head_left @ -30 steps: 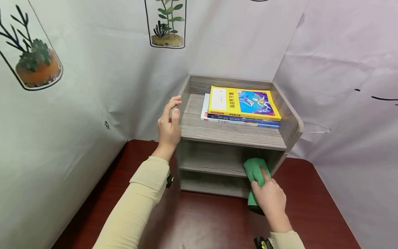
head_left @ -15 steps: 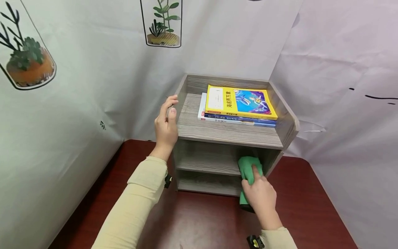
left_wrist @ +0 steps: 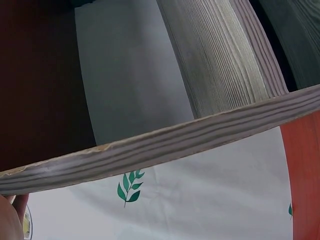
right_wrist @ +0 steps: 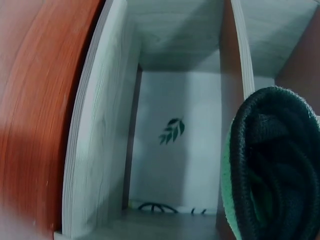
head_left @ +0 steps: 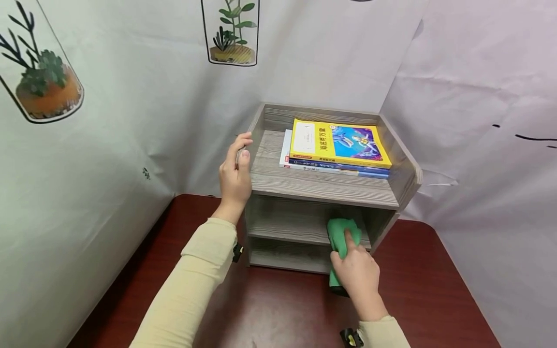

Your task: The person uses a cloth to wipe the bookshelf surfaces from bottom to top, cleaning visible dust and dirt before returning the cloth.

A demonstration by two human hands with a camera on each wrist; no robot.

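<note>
The grey wood-grain shelf [head_left: 304, 186] stands upright near the back edge of the counter [head_left: 278, 311]. A bunched green cloth [head_left: 336, 236], dark at its lower end, crosses the middle board [head_left: 289, 224] near its front right corner.

Printed sheeting [head_left: 117, 145] around the table [head_left: 422, 280] suggests a makeshift booth.

Books, a dark red table [head_left: 435, 290] and printed white sheeting [head_left: 330, 63] lie before you.
You see a yellow book [head_left: 340, 143] flat on a dark blue book [head_left: 317, 165], with a white book [head_left: 285, 145] beneath, jutting out on your left; the sheeting, creased on your right, bears an orange-potted plant [head_left: 50, 89] at upper left, a leafy plant [head_left: 233, 38] near top centre, black strokes [head_left: 537, 138] at right and, in your left wrist view, a green sprig [left_wrist: 131, 188].
</note>
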